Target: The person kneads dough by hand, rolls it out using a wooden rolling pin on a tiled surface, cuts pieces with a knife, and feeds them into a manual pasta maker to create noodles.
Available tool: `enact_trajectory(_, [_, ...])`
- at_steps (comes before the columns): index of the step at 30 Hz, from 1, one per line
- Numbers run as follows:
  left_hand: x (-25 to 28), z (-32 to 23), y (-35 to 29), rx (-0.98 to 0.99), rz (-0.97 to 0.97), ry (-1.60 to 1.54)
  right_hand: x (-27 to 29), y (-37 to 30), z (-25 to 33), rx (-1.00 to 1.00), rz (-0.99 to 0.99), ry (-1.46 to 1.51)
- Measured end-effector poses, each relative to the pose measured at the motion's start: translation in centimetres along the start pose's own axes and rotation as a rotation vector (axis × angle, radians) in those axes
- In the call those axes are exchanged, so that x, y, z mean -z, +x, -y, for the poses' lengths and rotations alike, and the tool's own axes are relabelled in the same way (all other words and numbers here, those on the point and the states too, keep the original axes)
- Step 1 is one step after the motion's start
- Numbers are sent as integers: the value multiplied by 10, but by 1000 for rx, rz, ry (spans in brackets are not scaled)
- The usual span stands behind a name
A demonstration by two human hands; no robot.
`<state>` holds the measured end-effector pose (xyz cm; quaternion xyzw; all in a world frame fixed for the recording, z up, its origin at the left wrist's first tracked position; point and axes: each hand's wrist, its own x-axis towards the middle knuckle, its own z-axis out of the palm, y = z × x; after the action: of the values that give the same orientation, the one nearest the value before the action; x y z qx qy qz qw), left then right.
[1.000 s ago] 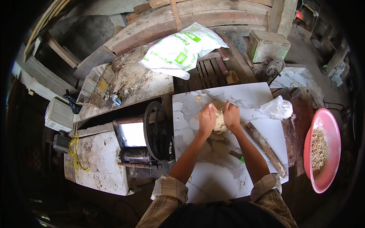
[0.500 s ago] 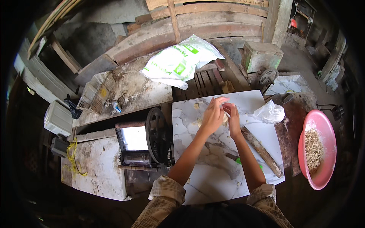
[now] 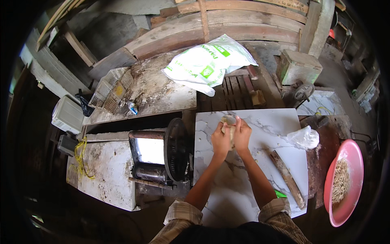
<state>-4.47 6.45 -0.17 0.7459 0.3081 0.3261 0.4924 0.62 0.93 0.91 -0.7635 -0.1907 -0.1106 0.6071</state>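
Both my hands are closed on a pale lump of dough [image 3: 232,136] over the far part of the white marble-patterned tabletop [image 3: 260,126]. My left hand [image 3: 219,140] grips its left side with the fingers curled. Against the right side, my right hand [image 3: 242,136] is wrapped round, its thumb near the top. Much of the dough is hidden between the palms. To the right of my right forearm lies a worn wooden rod [image 3: 287,179]. A green handle [image 3: 280,194] sticks out beside that forearm, which covers the rest of it.
A knotted clear plastic bag [image 3: 305,138] of white stuff sits at the table's right edge. Farther right is a pink basin [image 3: 352,179] holding pale strips. Left of the table stands a roller machine with a dark wheel [image 3: 176,149]. A white-and-green sack [image 3: 211,63] lies behind.
My hands were raised together with fingers extended; now they are lower, nearer me and curled round the dough. The view has shifted, so the surroundings appear farther right and lower.
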Motion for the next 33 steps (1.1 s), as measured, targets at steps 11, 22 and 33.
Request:
enact_trajectory(11, [-3,9,5,-330,-87,92,0,18,-25,-301,108,269])
enact_trajectory(22, [-9,-7,-2,-389,-66,55,53,-12,-8,272,405,-230])
enact_trajectory(33, [-15,2,12,-289,-44,-9,33,-41,-13,-107,50,-14])
